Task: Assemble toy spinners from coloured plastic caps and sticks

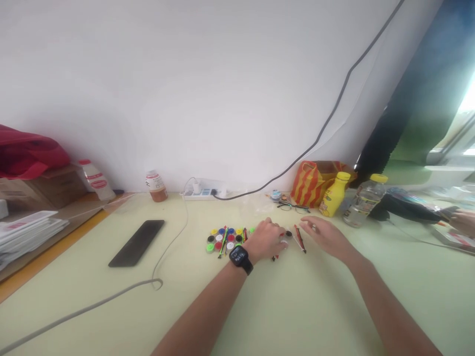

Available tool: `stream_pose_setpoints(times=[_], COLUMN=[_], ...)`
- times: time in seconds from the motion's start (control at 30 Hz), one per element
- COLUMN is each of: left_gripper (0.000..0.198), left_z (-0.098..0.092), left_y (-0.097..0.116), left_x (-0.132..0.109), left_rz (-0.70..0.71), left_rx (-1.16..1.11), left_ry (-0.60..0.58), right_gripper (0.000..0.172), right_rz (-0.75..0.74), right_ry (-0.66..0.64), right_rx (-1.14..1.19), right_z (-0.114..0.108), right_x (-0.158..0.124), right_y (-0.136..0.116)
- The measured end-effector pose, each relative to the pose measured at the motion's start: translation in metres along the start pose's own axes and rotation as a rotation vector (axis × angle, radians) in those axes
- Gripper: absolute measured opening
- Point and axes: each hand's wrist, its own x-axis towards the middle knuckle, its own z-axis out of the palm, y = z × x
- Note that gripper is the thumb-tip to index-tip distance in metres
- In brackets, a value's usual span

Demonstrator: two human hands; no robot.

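Note:
My left hand (266, 239), with a black watch (240, 258) on its wrist, rests knuckles-up on the pale green table (289, 306); its fingers curl down over small pieces near a white cap. Just left of it lies a cluster of several coloured bottle caps (224, 238) with thin coloured sticks among them. My right hand (323, 234) lies flat, fingers stretched toward the left hand. Between the two hands lies a red and black stick (300, 238). What the left fingers hold is hidden.
A black phone (137, 242) and a grey cable (111, 296) lie to the left. Along the wall: a power strip (202, 192), a brown jar (156, 186), glasses (293, 206), a striped bag (311, 184), a yellow bottle (335, 194), a clear bottle (365, 200). Another person's hand (463, 221) at the right edge.

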Motion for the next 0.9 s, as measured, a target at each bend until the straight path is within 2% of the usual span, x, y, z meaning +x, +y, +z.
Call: stream_pose_setpoints(times=[0.1, 0.2, 0.33, 0.53, 0.67, 0.8, 0.9], left_gripper=[0.029, 0.037, 0.034, 0.035, 0.041, 0.048, 0.048], left_z=[0.004, 0.008, 0.012, 0.010, 0.003, -0.006, -0.009], left_y=[-0.001, 0.000, 0.000, 0.000, -0.001, -0.003, -0.006], left_x=[-0.001, -0.003, -0.006, -0.005, -0.004, -0.002, -0.001], left_rz=[-0.005, 0.024, 0.039, 0.037, 0.012, -0.016, 0.000], left_rx=[0.016, 0.051, 0.111, 0.090, 0.031, -0.034, -0.051], left_ry=[-0.007, 0.014, 0.004, -0.014, -0.032, 0.037, 0.040], right_gripper=[0.035, 0.028, 0.021, 0.020, 0.020, 0.026, 0.027], right_rz=[0.002, 0.050, 0.166, 0.172, 0.149, 0.132, 0.117], right_ry=[-0.030, 0.021, 0.112, 0.034, 0.047, 0.129, 0.078], right_rx=[-0.069, -0.168, -0.263, -0.336, -0.343, -0.345, -0.360], right_z=[-0.015, -0.022, -0.016, -0.004, -0.005, -0.007, -0.005], right_x=[-0.003, -0.003, 0.001, 0.005, 0.006, 0.007, 0.006], right_y=[0.012, 0.022, 0.038, 0.060, 0.060, 0.055, 0.056])
